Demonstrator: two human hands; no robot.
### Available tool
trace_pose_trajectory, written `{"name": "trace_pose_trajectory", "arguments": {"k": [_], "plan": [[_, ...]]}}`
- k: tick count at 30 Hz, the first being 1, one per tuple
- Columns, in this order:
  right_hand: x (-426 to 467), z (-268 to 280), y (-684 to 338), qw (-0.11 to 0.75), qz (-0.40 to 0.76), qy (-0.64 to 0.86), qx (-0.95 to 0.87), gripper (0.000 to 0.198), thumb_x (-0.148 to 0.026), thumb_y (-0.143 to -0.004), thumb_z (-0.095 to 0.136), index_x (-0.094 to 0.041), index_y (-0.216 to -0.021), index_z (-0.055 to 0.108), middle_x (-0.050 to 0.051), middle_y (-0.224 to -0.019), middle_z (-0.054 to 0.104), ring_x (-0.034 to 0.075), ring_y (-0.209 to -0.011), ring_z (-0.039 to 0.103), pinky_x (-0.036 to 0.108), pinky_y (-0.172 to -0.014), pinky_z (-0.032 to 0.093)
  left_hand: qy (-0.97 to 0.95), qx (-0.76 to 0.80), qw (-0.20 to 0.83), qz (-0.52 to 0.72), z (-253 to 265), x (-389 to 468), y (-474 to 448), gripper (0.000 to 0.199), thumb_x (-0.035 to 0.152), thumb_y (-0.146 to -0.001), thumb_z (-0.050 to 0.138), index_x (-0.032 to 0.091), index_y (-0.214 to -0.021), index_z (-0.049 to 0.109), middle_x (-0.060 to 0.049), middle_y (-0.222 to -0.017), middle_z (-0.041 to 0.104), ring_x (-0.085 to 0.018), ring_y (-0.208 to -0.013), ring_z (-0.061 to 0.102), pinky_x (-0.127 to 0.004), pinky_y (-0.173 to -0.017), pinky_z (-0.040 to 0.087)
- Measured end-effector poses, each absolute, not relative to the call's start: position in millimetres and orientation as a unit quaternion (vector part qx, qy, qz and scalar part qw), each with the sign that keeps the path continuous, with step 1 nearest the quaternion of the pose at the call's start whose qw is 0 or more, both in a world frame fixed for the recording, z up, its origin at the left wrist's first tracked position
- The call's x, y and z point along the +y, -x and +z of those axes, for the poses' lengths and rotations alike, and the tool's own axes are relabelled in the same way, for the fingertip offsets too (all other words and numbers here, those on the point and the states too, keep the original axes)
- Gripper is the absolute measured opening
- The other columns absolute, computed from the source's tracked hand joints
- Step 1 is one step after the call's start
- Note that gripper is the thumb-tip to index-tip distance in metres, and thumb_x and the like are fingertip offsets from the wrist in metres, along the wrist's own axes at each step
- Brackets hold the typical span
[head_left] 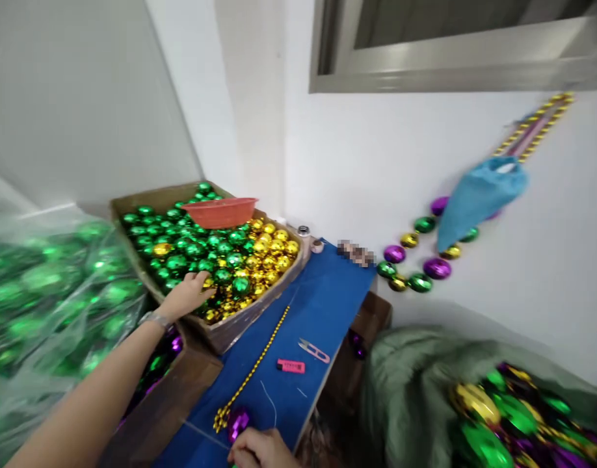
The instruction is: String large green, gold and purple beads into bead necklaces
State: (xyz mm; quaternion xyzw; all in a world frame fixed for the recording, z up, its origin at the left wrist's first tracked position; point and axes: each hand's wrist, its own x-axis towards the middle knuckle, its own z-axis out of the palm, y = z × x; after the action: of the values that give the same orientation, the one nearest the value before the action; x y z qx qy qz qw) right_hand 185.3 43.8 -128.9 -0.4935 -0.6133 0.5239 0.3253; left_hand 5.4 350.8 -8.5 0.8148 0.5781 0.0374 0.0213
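My left hand [190, 294] reaches over the near rim of a cardboard box [259, 315] full of shiny green balls [176, 261] and gold balls [276, 247]. Its thumb and fingers are apart around a gold ball at the pile's edge. Low in the view, my right hand [262, 448] is closed, pinching a bead strand whose purple ball [238, 422] shows beside the fingertips. A bit of green shows under those fingers; the rest is cut off. From beside the purple ball, a string of small gold beads [259, 359] runs up the blue tabletop [322, 292].
Pink thread snips [314, 351] and a pink lighter [291, 366] lie on the table. An orange basin [220, 213] rests on the balls. Bagged green balls [45, 279] stand left, a green sack [406, 370] of beads right. A large bead necklace [420, 281] hangs on the wall.
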Motion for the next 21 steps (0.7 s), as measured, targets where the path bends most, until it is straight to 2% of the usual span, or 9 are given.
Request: {"name": "trace_pose_trajectory", "arguments": {"k": [3, 6, 8, 10, 13, 15, 18, 20, 21], "plan": [[44.6, -126.4, -188.8, 0.340, 0.528, 0.422, -0.654, 0.033, -0.041, -0.093, 0.043, -0.018, -0.090, 0.066, 0.000, -0.065, 0.061, 0.010, -0.060, 0.062, 0.015, -0.057, 0.046, -0.822, 0.569, 0.012, -0.015, -11.7, 356.1, -12.7, 0.056, 0.048, -0.081, 0.046, 0.014, -0.127, 0.049, -0.016, -0.102, 0.056, -0.033, -0.098, 0.061, -0.040, -0.080, 0.048], [40.0, -122.3, -191.7, 0.357, 0.512, 0.407, -0.667, 0.033, -0.039, -0.094, 0.039, -0.016, -0.094, 0.064, -0.001, -0.062, 0.058, 0.009, -0.057, 0.060, 0.014, -0.056, 0.045, -0.825, 0.564, 0.001, -0.034, -9.0, 357.5, -22.1, 0.047, 0.039, -0.078, 0.050, 0.017, -0.120, 0.053, -0.013, -0.101, 0.058, -0.032, -0.104, 0.058, -0.037, -0.080, 0.048], [34.6, -117.9, -192.7, 0.363, 0.503, 0.408, -0.669, 0.031, -0.036, -0.094, 0.038, -0.016, -0.095, 0.063, -0.001, -0.061, 0.057, 0.009, -0.056, 0.058, 0.013, -0.054, 0.044, -0.816, 0.578, -0.011, -0.027, -1.9, 352.4, -28.2, 0.042, 0.036, -0.079, 0.050, 0.017, -0.117, 0.054, -0.014, -0.104, 0.059, -0.032, -0.099, 0.060, -0.037, -0.079, 0.049], [29.2, -113.1, -193.6, 0.362, 0.497, 0.414, -0.671, 0.029, -0.033, -0.094, 0.038, -0.016, -0.096, 0.062, -0.002, -0.062, 0.058, 0.008, -0.055, 0.057, 0.012, -0.053, 0.043, -0.804, 0.594, -0.028, 0.005, 9.5, 341.6, -33.3, 0.041, 0.036, -0.082, 0.048, 0.017, -0.118, 0.054, -0.015, -0.107, 0.059, -0.031, -0.092, 0.063, -0.040, -0.079, 0.049], [24.2, -108.2, -194.3, 0.352, 0.493, 0.427, -0.671, 0.027, -0.030, -0.096, 0.038, -0.017, -0.098, 0.062, -0.002, -0.064, 0.059, 0.007, -0.055, 0.056, 0.012, -0.053, 0.043, -0.806, 0.574, -0.039, 0.138, 32.4, 311.7, -37.5, 0.043, 0.039, -0.087, 0.046, 0.016, -0.123, 0.052, -0.014, -0.115, 0.058, -0.031, -0.099, 0.061, -0.043, -0.086, 0.048], [24.4, -107.4, -194.3, 0.349, 0.493, 0.428, -0.672, 0.027, -0.030, -0.096, 0.037, -0.017, -0.098, 0.061, -0.002, -0.066, 0.059, 0.007, -0.055, 0.056, 0.012, -0.054, 0.043, -0.796, 0.547, 0.007, 0.259, 46.6, 279.5, -35.6, 0.049, 0.043, -0.086, 0.049, 0.016, -0.127, 0.050, -0.012, -0.119, 0.058, -0.027, -0.102, 0.059, -0.041, -0.088, 0.049], [28.1, -108.8, -194.7, 0.346, 0.502, 0.425, -0.669, 0.030, -0.033, -0.098, 0.036, -0.017, -0.099, 0.061, -0.002, -0.066, 0.060, 0.006, -0.053, 0.055, 0.012, -0.053, 0.043, -0.723, 0.523, 0.179, 0.414, 55.1, 212.7, -22.8, 0.063, 0.046, -0.078, 0.063, 0.023, -0.133, 0.045, -0.008, -0.118, 0.060, -0.023, -0.092, 0.063, -0.037, -0.080, 0.054], [29.5, -109.3, -196.2, 0.348, 0.508, 0.433, -0.658, 0.034, -0.037, -0.099, 0.035, -0.016, -0.099, 0.061, -0.002, -0.066, 0.060, 0.006, -0.054, 0.055, 0.013, -0.052, 0.042, -0.622, 0.528, 0.283, 0.505, 49.2, 161.1, -10.9, 0.057, 0.040, -0.075, 0.070, 0.029, -0.127, 0.051, -0.004, -0.122, 0.059, -0.022, -0.100, 0.061, -0.033, -0.082, 0.054], [29.3, -108.7, -197.4, 0.350, 0.511, 0.438, -0.651, 0.035, -0.039, -0.099, 0.035, -0.017, -0.098, 0.061, -0.002, -0.066, 0.060, 0.007, -0.054, 0.055, 0.013, -0.053, 0.042, -0.553, 0.527, 0.344, 0.546, 43.4, 135.8, -5.7, 0.050, 0.039, -0.075, 0.070, 0.032, -0.122, 0.054, -0.003, -0.118, 0.061, -0.022, -0.098, 0.062, -0.032, -0.076, 0.056]]}}
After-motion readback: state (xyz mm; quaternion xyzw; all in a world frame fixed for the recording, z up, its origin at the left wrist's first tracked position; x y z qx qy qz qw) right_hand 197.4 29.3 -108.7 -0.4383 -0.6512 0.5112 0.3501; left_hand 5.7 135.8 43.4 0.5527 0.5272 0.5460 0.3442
